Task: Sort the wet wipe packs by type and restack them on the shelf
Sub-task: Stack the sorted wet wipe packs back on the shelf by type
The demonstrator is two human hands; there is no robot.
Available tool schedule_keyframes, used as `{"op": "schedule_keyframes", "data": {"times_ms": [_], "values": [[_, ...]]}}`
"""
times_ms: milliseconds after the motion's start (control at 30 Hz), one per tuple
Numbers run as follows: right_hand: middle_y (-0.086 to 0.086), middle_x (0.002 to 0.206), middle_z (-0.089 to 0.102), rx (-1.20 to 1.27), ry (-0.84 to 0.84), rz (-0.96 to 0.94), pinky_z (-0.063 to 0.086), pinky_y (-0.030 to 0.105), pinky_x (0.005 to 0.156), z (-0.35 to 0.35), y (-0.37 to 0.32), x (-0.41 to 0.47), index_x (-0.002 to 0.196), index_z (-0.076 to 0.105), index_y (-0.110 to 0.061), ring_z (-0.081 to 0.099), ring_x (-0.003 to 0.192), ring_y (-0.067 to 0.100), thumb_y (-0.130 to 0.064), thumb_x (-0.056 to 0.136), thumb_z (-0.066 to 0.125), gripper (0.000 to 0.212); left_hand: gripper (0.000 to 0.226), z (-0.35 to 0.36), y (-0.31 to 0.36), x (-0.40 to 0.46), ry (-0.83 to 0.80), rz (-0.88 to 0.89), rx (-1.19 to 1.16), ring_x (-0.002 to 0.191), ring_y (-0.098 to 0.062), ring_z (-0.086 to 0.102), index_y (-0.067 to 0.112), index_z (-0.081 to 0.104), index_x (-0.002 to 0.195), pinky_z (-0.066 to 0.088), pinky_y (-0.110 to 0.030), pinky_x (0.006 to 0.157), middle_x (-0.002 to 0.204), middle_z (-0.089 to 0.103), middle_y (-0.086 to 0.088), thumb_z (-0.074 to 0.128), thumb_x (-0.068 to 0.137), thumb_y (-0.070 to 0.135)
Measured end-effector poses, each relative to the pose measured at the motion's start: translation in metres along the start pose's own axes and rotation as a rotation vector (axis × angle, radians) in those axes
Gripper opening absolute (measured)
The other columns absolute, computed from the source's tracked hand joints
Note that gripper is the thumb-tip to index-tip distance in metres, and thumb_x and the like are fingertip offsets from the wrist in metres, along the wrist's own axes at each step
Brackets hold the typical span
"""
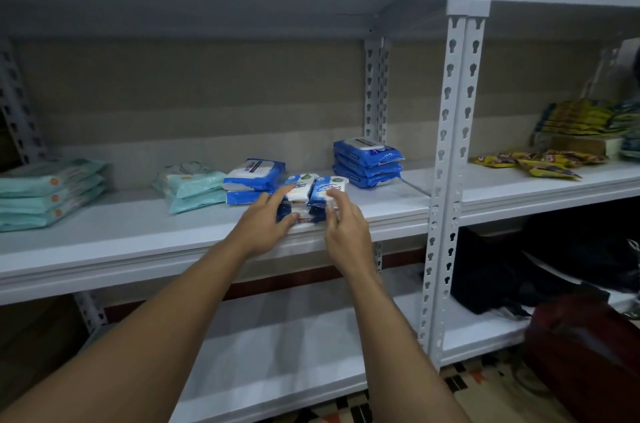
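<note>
Two small blue-and-white packs lie side by side at the near edge of the white shelf, long axes running near to far. Left hand grips the left pack; right hand pinches the right one. Just left, two blue packs; beyond, teal packs and a teal stack. Far right, a blue stack.
</note>
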State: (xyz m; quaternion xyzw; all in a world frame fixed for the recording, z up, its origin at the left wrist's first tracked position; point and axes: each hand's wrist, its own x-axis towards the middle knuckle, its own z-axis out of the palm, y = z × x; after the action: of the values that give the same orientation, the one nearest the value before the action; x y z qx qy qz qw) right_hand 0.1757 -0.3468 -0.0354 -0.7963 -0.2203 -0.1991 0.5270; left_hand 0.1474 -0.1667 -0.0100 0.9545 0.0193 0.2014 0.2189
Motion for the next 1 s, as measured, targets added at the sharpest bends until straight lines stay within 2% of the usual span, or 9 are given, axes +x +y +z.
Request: {"op": "schedule_keyframes", "data": {"times_ms": [167, 300, 367, 433, 533, 633, 767, 867, 1000], "values": [[0.008, 0.120, 0.063, -0.080, -0.107, 0.005, 0.043, 0.034, 0.084, 0.002, 0.009, 0.025, 0.144, 0.046, -0.033, 0.058, 0.108, 0.025, -0.026, 0.108, 0.039, 0.037, 0.072, -0.001, -0.007, 0.005, 0.001, -0.066, -0.099, 0.142, -0.030, 0.038, 0.046, 0.011, 0.158, 0.036, -0.046, 0.115, 0.159, 0.027, -0.009, 0.055, 0.100, 0.046], [0.005, 0.154, 0.044, -0.053, -0.244, 0.030, 0.038, 0.038, 0.110, -0.005, 0.006, 0.033, 0.155, 0.033, -0.032, 0.045, 0.137, 0.022, -0.022, 0.107, 0.040, 0.050, 0.062, 0.001, -0.007, 0.000, 0.070, -0.049, -0.065, 0.117, -0.027, 0.054, 0.044, 0.024, 0.156, 0.046, -0.038, 0.099, 0.140, 0.037, -0.005, 0.054, 0.102, 0.040], [-0.001, 0.162, 0.033, 0.021, -0.222, 0.023, 0.033, 0.036, 0.116, -0.010, 0.005, 0.028, 0.159, 0.024, -0.032, 0.037, 0.143, 0.018, -0.018, 0.104, 0.044, 0.060, 0.062, 0.002, -0.004, -0.005, 0.115, -0.031, -0.075, 0.107, -0.022, 0.057, 0.047, 0.026, 0.153, 0.047, -0.036, 0.093, 0.130, 0.036, -0.001, 0.057, 0.100, 0.041], [0.000, 0.152, 0.039, 0.096, -0.081, 0.023, 0.040, 0.029, 0.105, -0.011, 0.006, 0.018, 0.154, 0.031, -0.031, 0.046, 0.129, 0.012, -0.015, 0.099, 0.051, 0.061, 0.061, 0.002, -0.001, -0.010, 0.190, -0.040, -0.143, 0.094, -0.015, 0.059, 0.043, 0.033, 0.146, 0.048, -0.034, 0.087, 0.124, 0.036, 0.002, 0.066, 0.094, 0.040], [0.000, 0.121, 0.044, 0.079, 0.127, -0.027, 0.039, 0.010, 0.075, -0.012, 0.006, 0.008, 0.119, 0.053, -0.023, 0.049, 0.097, 0.001, -0.010, 0.093, 0.055, 0.028, 0.040, 0.000, 0.001, -0.013, 0.275, -0.081, -0.302, 0.069, -0.011, 0.048, 0.023, 0.048, 0.110, 0.042, -0.030, 0.068, 0.095, 0.047, 0.003, 0.079, 0.085, 0.028], [-0.003, 0.090, 0.052, -0.037, 0.114, -0.117, 0.036, 0.015, 0.065, -0.010, 0.004, 0.011, 0.085, 0.055, -0.017, 0.050, 0.081, 0.008, -0.007, 0.090, 0.056, 0.012, 0.025, -0.002, -0.003, -0.013, 0.216, -0.102, -0.462, 0.060, -0.011, 0.048, 0.012, 0.060, 0.078, 0.043, -0.030, 0.065, 0.065, 0.056, 0.002, 0.083, 0.081, 0.022], [-0.003, 0.076, 0.060, -0.026, 0.056, -0.064, 0.044, 0.028, 0.063, -0.003, 0.002, 0.012, 0.080, 0.060, -0.015, 0.054, 0.074, 0.013, -0.013, 0.091, 0.053, 0.013, 0.001, -0.010, -0.003, -0.011, 0.105, -0.092, -0.564, 0.081, -0.010, 0.071, 0.017, 0.076, 0.088, 0.054, -0.026, 0.082, 0.085, 0.076, 0.002, 0.076, 0.087, 0.017], [-0.002, 0.087, 0.065, 0.007, -0.029, 0.034, 0.053, 0.033, 0.074, 0.001, 0.001, 0.017, 0.099, 0.065, -0.017, 0.061, 0.083, 0.015, -0.017, 0.094, 0.051, 0.015, 0.017, -0.014, -0.001, -0.009, 0.042, -0.123, -0.567, 0.090, 0.005, 0.069, 0.024, 0.076, 0.104, 0.046, -0.012, 0.082, 0.097, 0.077, 0.011, 0.075, 0.088, 0.019], [-0.005, 0.103, 0.061, -0.178, -0.065, 0.034, 0.036, 0.039, 0.099, 0.011, 0.002, 0.029, 0.107, 0.057, -0.020, 0.054, 0.098, 0.016, -0.022, 0.095, 0.051, 0.014, 0.031, -0.013, 0.000, -0.002, -0.057, -0.150, -0.554, 0.109, -0.002, 0.064, 0.028, 0.074, 0.114, 0.044, -0.023, 0.098, 0.109, 0.074, 0.014, 0.078, 0.084, 0.026]]}}
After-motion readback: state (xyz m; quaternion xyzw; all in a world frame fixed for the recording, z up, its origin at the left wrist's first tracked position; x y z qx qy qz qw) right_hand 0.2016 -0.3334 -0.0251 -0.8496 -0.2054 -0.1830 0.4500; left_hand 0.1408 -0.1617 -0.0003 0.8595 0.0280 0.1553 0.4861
